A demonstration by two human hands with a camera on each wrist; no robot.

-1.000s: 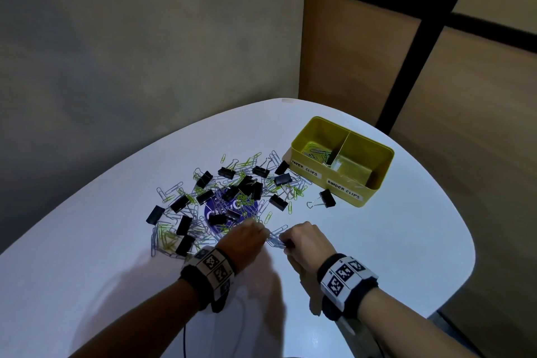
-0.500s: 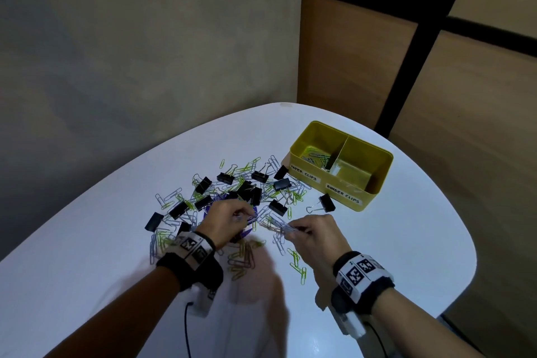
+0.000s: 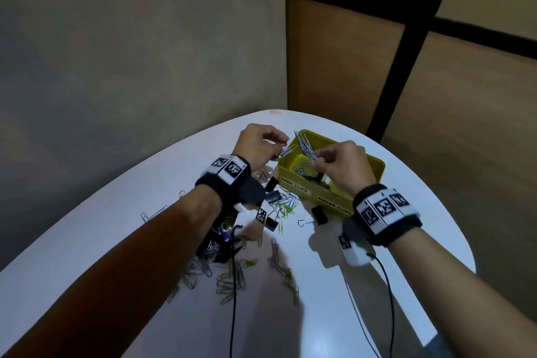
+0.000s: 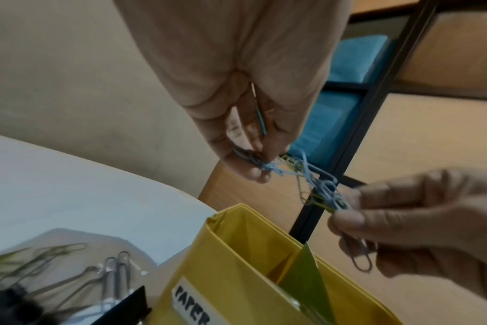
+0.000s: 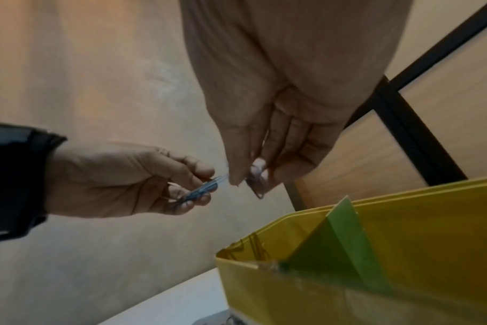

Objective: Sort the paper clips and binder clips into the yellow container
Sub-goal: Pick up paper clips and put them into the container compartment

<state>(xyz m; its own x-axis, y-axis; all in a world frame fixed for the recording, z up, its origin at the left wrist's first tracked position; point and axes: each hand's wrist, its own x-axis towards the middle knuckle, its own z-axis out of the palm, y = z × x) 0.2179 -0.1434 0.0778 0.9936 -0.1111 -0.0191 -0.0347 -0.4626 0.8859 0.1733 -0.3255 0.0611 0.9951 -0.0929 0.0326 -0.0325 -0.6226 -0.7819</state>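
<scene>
Both hands are raised above the yellow container [image 3: 374,171], which stands on the white surface [image 3: 406,212] and is split in two by a green divider [image 4: 306,279]. The left hand [image 3: 255,145] pinches a bunch of paper clips [image 4: 264,167] between thumb and fingertips, its grip closed on them. The right hand [image 3: 345,164] pinches another bunch of clips [image 3: 305,145], its grip likewise closed on them. In the left wrist view the two bunches look tangled together, a chain of blue and green clips stretching from one hand to the other over the left compartment.

That left compartment bears a white label reading "PAPER CLIPS" [image 3: 293,186] and already holds a few paper clips [image 3: 302,170] on its floor. The right compartment is labelled "BINDER CLIPS" [image 3: 334,203]; the right hand and wrist hide most of its inside, so what is in it cannot be told.

On the surface before the container lie loose paper clips [image 3: 284,206] in silver and green and several black binder clips [image 3: 319,215], one of them just in front of the container's near wall. More clips [image 3: 229,276] are strewn nearer the person, partly under the left forearm.
</scene>
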